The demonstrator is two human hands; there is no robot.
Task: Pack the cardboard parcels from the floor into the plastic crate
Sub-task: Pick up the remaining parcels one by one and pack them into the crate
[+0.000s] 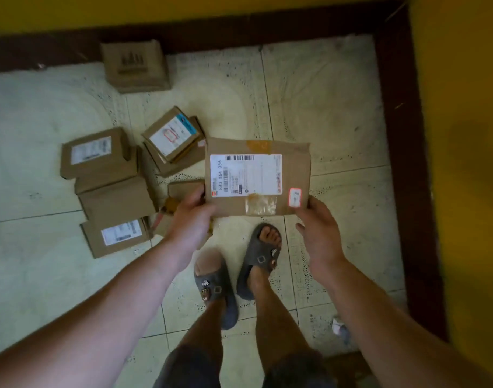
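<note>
A: Right, what's in hand?

B: Flat brown cardboard parcel with a white barcode label [257, 177], held level above the floor, just ahead of the person's toes. Left hand [190, 217] grips the near left corner, thumb on the top face, fingers tucked beneath. Right hand [320, 236] holds the near right corner, thumb tip beside a small red-bordered sticker [294, 198], fingers curled under the edge.

A: Other parcels?

B: All down on the pale tiled floor [323, 107], left of the held one.
- A brown box with a dark printed logo [133, 65] sits alone against the dark brown skirting [396, 135].
- Nearer, a small box with a blue-striped label [172, 134] lies tilted on top of a flatter brown parcel [169, 166].
- Left of those is a labelled brown box [97, 156], touching a plain brown box [118, 201].
- Below that lies a thin brown parcel with a white label [116, 238].
- One more brown parcel with yellow tape [183, 190] is partly hidden behind the left hand.

A: Anything else?

B: Feet in grey rubber sandals [257, 261], under the held parcel. Yellow wall [463, 107] along the top and right. Labels on the floor boxes are blurred, unreadable.
</note>
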